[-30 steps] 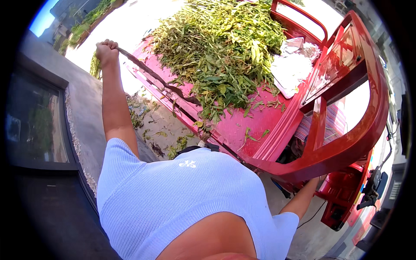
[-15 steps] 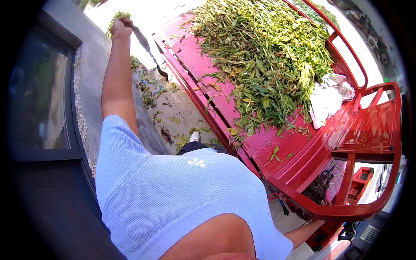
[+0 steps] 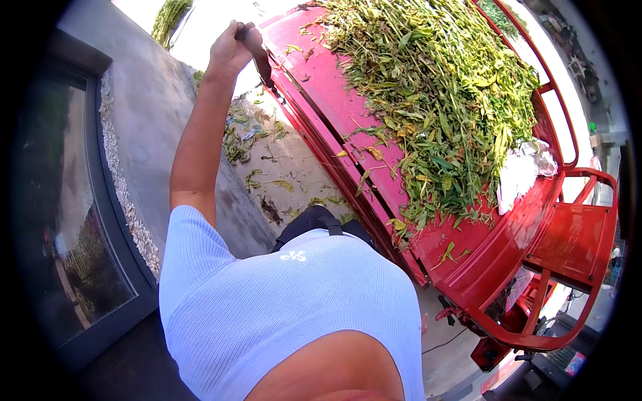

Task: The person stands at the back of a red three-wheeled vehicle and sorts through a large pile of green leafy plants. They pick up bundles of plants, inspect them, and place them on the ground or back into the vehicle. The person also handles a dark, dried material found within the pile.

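Head view: the left hand [image 3: 231, 48] is raised at arm's length and curled tight around a dark, narrow handle [image 3: 257, 50] that runs down along the near edge of the red cart bed [image 3: 334, 93]. The handle's far end is lost against the cart's rim, so what kind of tool it belongs to is hard to make out. The cart bed is smooth painted sheet metal, flat with low folded sides, and its lines bow with the lens. Heaped on the cart bed is a loose pile of cut green plants [image 3: 441, 100], leafy and stalky, some leaves yellowed; it is well apart from the hand, toward the cart's far side. A white crumpled sheet [image 3: 518, 177] peeks from under the pile at the cart's tubular red frame [image 3: 575, 220]. Beside the cart, on rough grey concrete ground [image 3: 287, 167], lie scattered fallen leaves [image 3: 241, 134]. The right hand is out of sight, hidden behind the person's pale blue ribbed shirt [image 3: 287, 301], so its state cannot be told.
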`<action>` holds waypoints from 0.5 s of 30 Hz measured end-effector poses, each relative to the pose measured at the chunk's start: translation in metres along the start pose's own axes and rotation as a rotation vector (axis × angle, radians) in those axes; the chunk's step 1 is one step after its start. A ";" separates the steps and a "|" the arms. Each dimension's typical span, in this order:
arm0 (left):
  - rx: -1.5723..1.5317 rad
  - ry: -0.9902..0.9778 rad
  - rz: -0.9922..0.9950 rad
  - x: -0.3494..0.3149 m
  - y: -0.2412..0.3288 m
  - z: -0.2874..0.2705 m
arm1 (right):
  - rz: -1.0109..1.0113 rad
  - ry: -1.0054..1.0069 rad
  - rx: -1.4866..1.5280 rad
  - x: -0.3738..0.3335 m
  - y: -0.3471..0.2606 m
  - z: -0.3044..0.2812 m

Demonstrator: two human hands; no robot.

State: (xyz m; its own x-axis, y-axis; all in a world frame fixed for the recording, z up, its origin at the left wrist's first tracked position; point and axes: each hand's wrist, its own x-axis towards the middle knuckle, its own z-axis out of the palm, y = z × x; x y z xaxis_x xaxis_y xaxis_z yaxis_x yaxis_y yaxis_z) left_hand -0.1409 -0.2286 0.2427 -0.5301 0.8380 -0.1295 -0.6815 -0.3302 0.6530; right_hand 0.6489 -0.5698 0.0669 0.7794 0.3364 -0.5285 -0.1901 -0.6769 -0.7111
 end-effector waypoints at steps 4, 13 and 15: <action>-0.078 -0.332 -0.179 -0.015 -0.027 0.010 | -0.415 -0.628 -0.065 -0.098 -0.073 0.227; -0.026 -0.265 -0.415 -0.052 -0.083 0.082 | -0.572 -1.982 -0.064 -0.345 -0.229 0.494; -0.013 -0.246 -0.321 -0.024 -0.069 0.075 | -0.431 -1.999 -0.169 -0.329 -0.202 0.526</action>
State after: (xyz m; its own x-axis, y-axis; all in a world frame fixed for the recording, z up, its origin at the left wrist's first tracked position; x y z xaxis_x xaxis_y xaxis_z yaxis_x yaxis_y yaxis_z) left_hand -0.0439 -0.1932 0.2569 -0.1533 0.9780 -0.1417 -0.7998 -0.0386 0.5990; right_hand 0.1166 -0.1995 0.1407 -0.8704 0.4765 -0.1240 -0.0746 -0.3765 -0.9234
